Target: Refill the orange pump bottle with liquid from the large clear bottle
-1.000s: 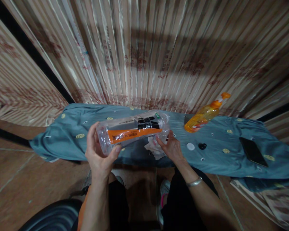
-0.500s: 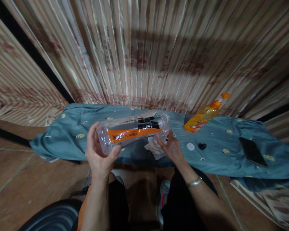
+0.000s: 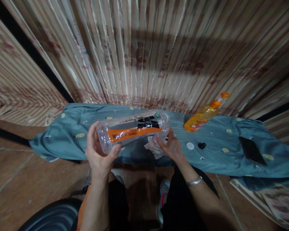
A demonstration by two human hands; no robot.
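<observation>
Fingers [image 3: 117, 148] of the left hand [image 3: 98, 157] wrap the base of a clear bottle [image 3: 132, 130] held level above the tabletop [image 3: 67, 138]. Right hand [image 3: 170, 148] grips its neck end. Beyond the bottle stands an orange dispenser [image 3: 203, 115]; a white cap [image 3: 190, 146] lies nearer.

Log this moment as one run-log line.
left hand: grips clear bottle base | right hand: at its neck, over white cloth | bottle: horizontal above blue-covered table
</observation>
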